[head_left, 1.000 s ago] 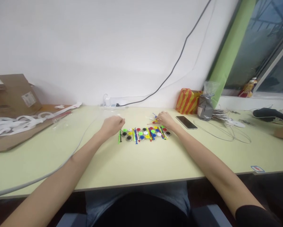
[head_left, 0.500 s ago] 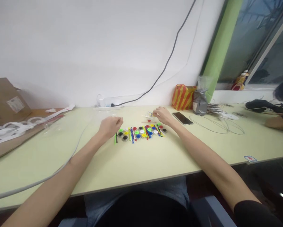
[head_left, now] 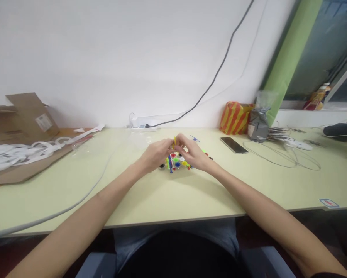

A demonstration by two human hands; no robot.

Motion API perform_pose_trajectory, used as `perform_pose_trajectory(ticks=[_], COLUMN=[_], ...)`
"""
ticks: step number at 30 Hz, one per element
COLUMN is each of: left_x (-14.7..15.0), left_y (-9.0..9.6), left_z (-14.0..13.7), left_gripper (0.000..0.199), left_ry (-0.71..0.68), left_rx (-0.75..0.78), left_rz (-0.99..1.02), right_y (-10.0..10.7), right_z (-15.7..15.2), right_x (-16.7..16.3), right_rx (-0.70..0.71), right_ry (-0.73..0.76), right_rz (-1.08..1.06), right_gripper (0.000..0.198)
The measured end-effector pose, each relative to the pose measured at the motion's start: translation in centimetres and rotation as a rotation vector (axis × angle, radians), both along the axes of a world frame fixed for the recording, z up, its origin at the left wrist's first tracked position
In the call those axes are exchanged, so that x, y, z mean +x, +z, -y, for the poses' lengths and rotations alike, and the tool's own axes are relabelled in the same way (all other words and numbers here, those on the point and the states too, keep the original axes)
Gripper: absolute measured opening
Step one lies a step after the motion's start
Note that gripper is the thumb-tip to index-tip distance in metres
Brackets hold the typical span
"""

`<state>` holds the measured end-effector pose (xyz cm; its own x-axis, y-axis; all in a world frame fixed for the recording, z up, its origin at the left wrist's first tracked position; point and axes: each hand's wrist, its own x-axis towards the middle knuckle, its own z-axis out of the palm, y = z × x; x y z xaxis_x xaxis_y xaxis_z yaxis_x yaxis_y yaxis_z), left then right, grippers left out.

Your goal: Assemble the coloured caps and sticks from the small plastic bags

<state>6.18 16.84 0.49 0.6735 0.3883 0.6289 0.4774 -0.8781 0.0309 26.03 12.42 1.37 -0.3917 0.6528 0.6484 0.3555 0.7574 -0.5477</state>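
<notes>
My left hand (head_left: 157, 153) and my right hand (head_left: 193, 153) meet above a cluster of small plastic parts, fingertips closed together. Between the fingertips a thin yellow plastic stick (head_left: 175, 142) stands roughly upright, and both hands seem to pinch it. Whatever else the fingers hold is hidden. Under the hands lie small round discs in several colours, among them a blue disc (head_left: 177, 164) and a yellow disc (head_left: 184, 163). Blue plastic sticks (head_left: 170, 165) lie between the discs. Behind my right hand rests a loose blue stick (head_left: 195, 138). My hands cover part of the cluster.
To the right lie a phone (head_left: 234, 145), a striped bag (head_left: 236, 119), a grey pouch (head_left: 258, 127) and a loop of thin cable (head_left: 277, 162). A cardboard box (head_left: 31, 116) and white strips (head_left: 25, 154) occupy the left. A power strip (head_left: 141, 129) sits by the wall.
My hands have come together over the parts from opposite sides of the cluster. A yellow stick now shows between the fingertips. The view has turned slightly left.
</notes>
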Motion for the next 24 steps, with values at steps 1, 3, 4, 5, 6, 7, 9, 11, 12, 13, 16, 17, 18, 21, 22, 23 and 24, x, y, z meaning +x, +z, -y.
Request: perform_pose_trajectory(ticks=[1, 3, 4, 5, 6, 7, 9, 11, 12, 13, 16, 17, 18, 21, 22, 23, 24], left_x=[-0.1, -0.2, -0.2, -0.1, 0.0, 0.1, 0.3, 0.4, 0.3, 0.2, -0.5, -0.8, -1.1, -1.9, -2.1, -2.3, -2.4], left_y=[0.2, 0.5, 0.7, 0.8, 0.9, 1.0, 1.0, 0.9, 0.8, 0.8, 0.9, 1.0, 1.3, 2.4, 2.9, 3.3, 3.7], left_z=[0.1, 0.3, 0.4, 0.6, 0.8, 0.9, 1.2, 1.3, 1.3, 1.3, 0.9, 0.7, 0.4, -0.5, -0.9, -1.1, -1.3], left_gripper=[0.019, 0.021, 0.022, 0.022, 0.022, 0.022, 0.02, 0.016, 0.014, 0.013, 0.014, 0.014, 0.014, 0.017, 0.018, 0.018, 0.018], left_ry=[-0.004, 0.0, 0.002, 0.002, -0.003, -0.011, -0.04, -0.071, -0.079, -0.078, -0.027, -0.006, 0.014, 0.035, 0.029, 0.018, 0.003], left_rx=[0.042, 0.09, 0.103, 0.109, 0.109, 0.105, 0.094, 0.103, 0.117, 0.136, 0.177, 0.177, 0.172, 0.127, 0.098, 0.062, 0.022], left_rz=[-0.032, -0.092, -0.12, -0.143, -0.162, -0.171, -0.173, -0.16, -0.153, -0.144, -0.082, -0.046, -0.002, 0.132, 0.158, 0.166, 0.154], right_y=[0.0, 0.2, 0.3, 0.5, 0.6, 0.8, 1.1, 1.4, 1.6, 1.8, 2.1, 2.1, 2.0, 1.3, 1.0, 0.6, 0.3], right_z=[0.1, 0.2, 0.2, 0.3, 0.3, 0.4, 0.5, 0.7, 0.8, 0.9, 1.1, 1.0, 0.8, -0.2, -0.7, -1.2, -1.6], right_x=[0.2, 0.4, 0.4, 0.5, 0.6, 0.7, 1.0, 1.4, 1.7, 1.9, 2.3, 2.3, 2.3, 2.3, 2.4, 2.4, 2.5], right_rx=[-0.033, -0.119, -0.171, -0.224, -0.272, -0.313, -0.37, -0.416, -0.442, -0.468, -0.513, -0.508, -0.494, -0.423, -0.399, -0.376, -0.351], right_ry=[0.025, 0.106, 0.159, 0.216, 0.271, 0.318, 0.383, 0.435, 0.47, 0.512, 0.609, 0.603, 0.573, 0.397, 0.337, 0.282, 0.233], right_rz=[-0.004, -0.027, -0.053, -0.084, -0.117, -0.142, -0.169, -0.178, -0.181, -0.181, -0.164, -0.165, -0.174, -0.236, -0.252, -0.261, -0.265], right_gripper=[0.009, 0.014, 0.016, 0.019, 0.021, 0.023, 0.025, 0.027, 0.027, 0.028, 0.03, 0.03, 0.03, 0.031, 0.031, 0.03, 0.027])
